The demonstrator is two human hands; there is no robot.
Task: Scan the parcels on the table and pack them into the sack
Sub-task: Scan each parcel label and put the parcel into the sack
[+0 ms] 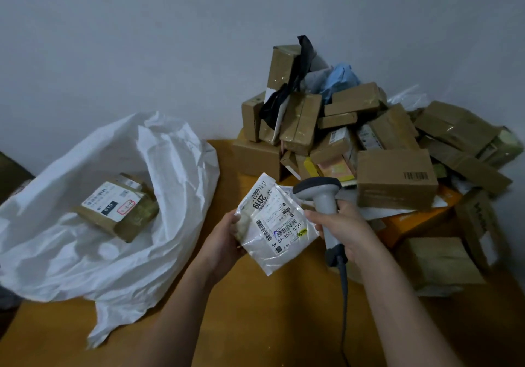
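Head camera, looking down on a packing table (255, 324): the left hand (224, 241) grips a white plastic mailer (277, 224) by its near-left edge, label tilted up, apparently so the barcodes face the reader. The right hand (345, 231) is wrapped round the handle of a grey barcode scanner (324, 196), its head just beyond the mailer's far edge and its cable trailing back past the wrist. Print on the label reads "2019", "502D T098-69 69"; the smaller type is illegible.

Left of the left hand, the white sack (99, 239) lies slumped and open, mouth toward the hands for easy dropping, with one taped box (119, 207) inside bearing a label reading "OTO". Beyond and right of the right hand, a heap of unscanned brown cartons (397, 179) awaits; most writing there is unreadable.
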